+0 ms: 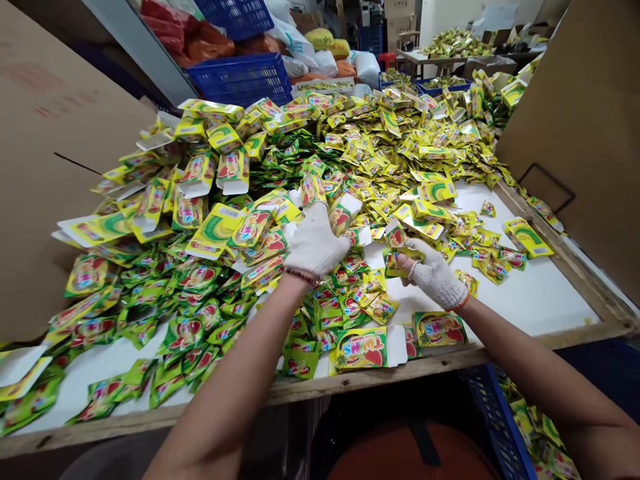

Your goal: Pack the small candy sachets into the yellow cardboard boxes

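Bare forearms (225, 373) lie nearest, crossing the rough timber rim (350, 381) of the bench (545, 293); edging presumably fitted to stop loose pieces sliding off. Lower than the right hand and nearer: blue plastic crate (500, 420), slotted wall, foil-bright packets (527, 420) inside. On the smooth white top, just nearer than both hands: printed carton (361, 348) lying flat, pale flap out to one side, probably unsealed. Right hand (430, 272), white knit glove, thumb bare: closed in a pinch on a yellow-green packet (397, 261); bare skin likely feels thin film better than knit would. Left hand (317, 243), also gloved, back upward, fingers partly spread among cartons; one small box (345, 213) sits between thumb and forefinger, whether gripped or merely touched, cannot tell. Left of that hand: crinkled, glossy green packets (195, 327) in a loose spread, stiff rectangular cartons (233, 170) piled beyond, some white flaps open. Ahead of both hands: heap of yellow packets (370, 157), flat and pillow-shaped. Cardboard panels (40, 173) stand at either side, apparently walling in the heap. Farther off: blue crates (240, 77), bulging sacks (320, 38), second bench (417, 59) bearing another heap (457, 43).
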`<state>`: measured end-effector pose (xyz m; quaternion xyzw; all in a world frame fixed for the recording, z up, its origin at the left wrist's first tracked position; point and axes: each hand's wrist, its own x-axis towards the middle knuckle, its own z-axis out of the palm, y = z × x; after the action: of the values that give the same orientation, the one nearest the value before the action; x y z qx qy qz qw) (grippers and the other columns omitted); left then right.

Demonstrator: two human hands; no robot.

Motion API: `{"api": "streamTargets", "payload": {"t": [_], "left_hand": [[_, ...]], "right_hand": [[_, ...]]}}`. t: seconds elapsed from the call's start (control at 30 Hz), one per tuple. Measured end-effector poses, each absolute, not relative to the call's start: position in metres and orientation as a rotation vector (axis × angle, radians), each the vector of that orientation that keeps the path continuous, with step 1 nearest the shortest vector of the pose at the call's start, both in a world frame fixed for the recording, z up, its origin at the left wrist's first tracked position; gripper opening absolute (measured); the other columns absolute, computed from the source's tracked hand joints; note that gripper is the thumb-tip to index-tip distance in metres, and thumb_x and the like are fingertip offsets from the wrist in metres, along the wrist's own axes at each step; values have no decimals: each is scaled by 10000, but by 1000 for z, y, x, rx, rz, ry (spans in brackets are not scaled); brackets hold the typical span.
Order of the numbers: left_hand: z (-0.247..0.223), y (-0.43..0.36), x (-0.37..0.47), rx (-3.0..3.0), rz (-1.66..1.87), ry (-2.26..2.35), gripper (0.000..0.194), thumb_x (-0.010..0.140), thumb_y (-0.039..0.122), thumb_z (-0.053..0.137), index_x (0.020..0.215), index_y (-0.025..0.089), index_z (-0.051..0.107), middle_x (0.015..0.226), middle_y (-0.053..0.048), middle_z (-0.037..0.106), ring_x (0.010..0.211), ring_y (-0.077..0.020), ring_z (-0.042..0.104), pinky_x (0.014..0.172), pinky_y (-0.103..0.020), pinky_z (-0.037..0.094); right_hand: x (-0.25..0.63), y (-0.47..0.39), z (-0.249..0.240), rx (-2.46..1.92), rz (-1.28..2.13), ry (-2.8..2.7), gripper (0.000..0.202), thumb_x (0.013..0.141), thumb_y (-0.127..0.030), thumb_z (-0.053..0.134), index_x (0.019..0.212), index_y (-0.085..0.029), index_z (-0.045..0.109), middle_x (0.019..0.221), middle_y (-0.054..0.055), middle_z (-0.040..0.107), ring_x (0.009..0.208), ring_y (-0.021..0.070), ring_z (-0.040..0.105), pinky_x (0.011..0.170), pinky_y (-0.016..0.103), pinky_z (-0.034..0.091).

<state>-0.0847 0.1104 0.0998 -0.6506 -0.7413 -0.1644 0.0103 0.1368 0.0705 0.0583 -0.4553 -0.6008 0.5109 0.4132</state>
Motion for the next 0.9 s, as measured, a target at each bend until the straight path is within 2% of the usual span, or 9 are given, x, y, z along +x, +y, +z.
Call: {"api": "streamTargets", "payload": {"t": [0.07,0.17,0.3,0.47,0.57,0.7,0.77,0.9], "left_hand": [[89,83,-76,-2205,-597,-2154,486,748,295,605,1204,193,475,1167,-143,588,1121,-336,582,930,-465,486],[68,53,-64,-2463,-686,-1944,449,742,245,582,1177,177,492,1136,-124,555,1111,-305,561,947,-433,487],[45,40,-54,-2561,-759,-1759,498,752,313,646,1203,167,494,1096,-110,560,1062,-290,571,913,-405,497],[40,42,-59,-2485,-873,-1751,438,779,396,691,1118,169,535,971,-81,574,911,-256,592,786,-371,506],[43,42,-65,-2539,-957,-1643,423,780,374,704,1111,171,537,972,-74,577,911,-241,589,784,-360,508],[43,40,-70,-2567,-993,-1565,427,765,349,727,1109,171,547,999,-80,593,955,-244,600,815,-359,520],[40,40,-70,-2579,-976,-1521,448,760,343,730,1133,172,549,1032,-91,602,987,-252,604,841,-368,525],[34,39,-66,-2650,-874,-1411,479,747,320,717,1173,172,555,1067,-115,618,1021,-280,604,873,-401,524]], "right_hand": [[141,72,64,-1121,1225,-1433,475,809,-567,649,1081,-195,535,830,16,637,470,99,557,455,264,487],[141,74,65,-1103,1142,-1395,461,816,-584,651,1070,-214,545,820,13,629,481,101,551,440,256,472],[136,74,57,-1116,1117,-1440,439,804,-567,676,1051,-221,567,841,12,637,499,93,527,447,248,487],[134,74,54,-1180,1119,-1475,428,834,-531,652,1096,-200,581,808,13,635,461,97,511,439,260,467],[138,75,57,-1178,954,-1516,375,862,-499,624,1074,-190,619,799,27,647,576,142,578,539,284,505],[147,79,59,-1131,843,-1755,258,848,-394,647,978,-174,679,898,51,703,848,201,646,779,332,530],[151,80,60,-1109,861,-1902,203,840,-341,645,933,-169,697,889,41,712,856,198,646,809,332,518],[151,81,59,-1140,915,-2073,111,817,-270,645,843,-177,699,798,18,689,786,178,628,765,311,506]]}}
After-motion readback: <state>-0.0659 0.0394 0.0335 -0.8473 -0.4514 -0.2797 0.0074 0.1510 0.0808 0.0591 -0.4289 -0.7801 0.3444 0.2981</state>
